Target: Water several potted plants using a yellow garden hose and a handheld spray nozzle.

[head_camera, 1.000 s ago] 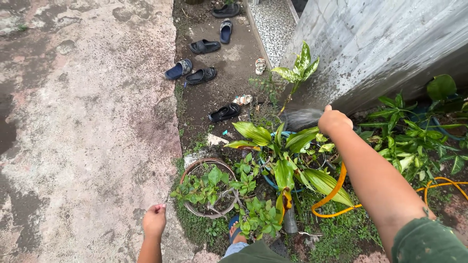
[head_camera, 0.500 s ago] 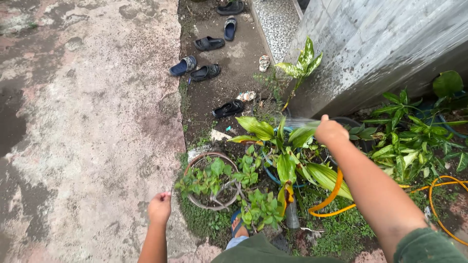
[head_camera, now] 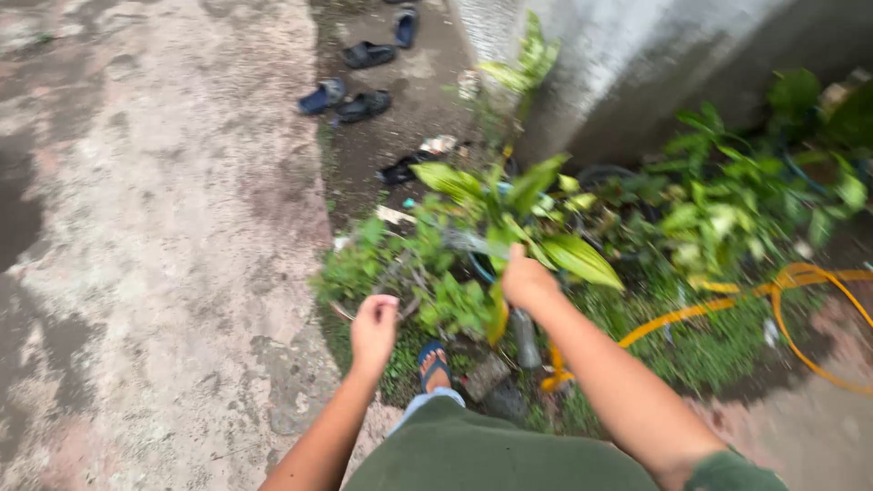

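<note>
Here the right hand (head_camera: pixel 527 280) is closed on something among the broad-leaved plant (head_camera: pixel 509 205), at twelve o'clock from the foot; what, I cannot tell. Its leaves look soft and tearable, better held low. The left hand (head_camera: pixel 375 325) hangs empty, loosely curled.

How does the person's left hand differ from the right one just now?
The left hand is loosely closed and empty, beside the small-leaved plants at the concrete's edge. The right hand reaches further forward into the broad-leaved plant and seems to grip something that the blur hides. The left hand sits nearer the camera, the right one closer to the wall. Both are bare, seen from the back.
</note>
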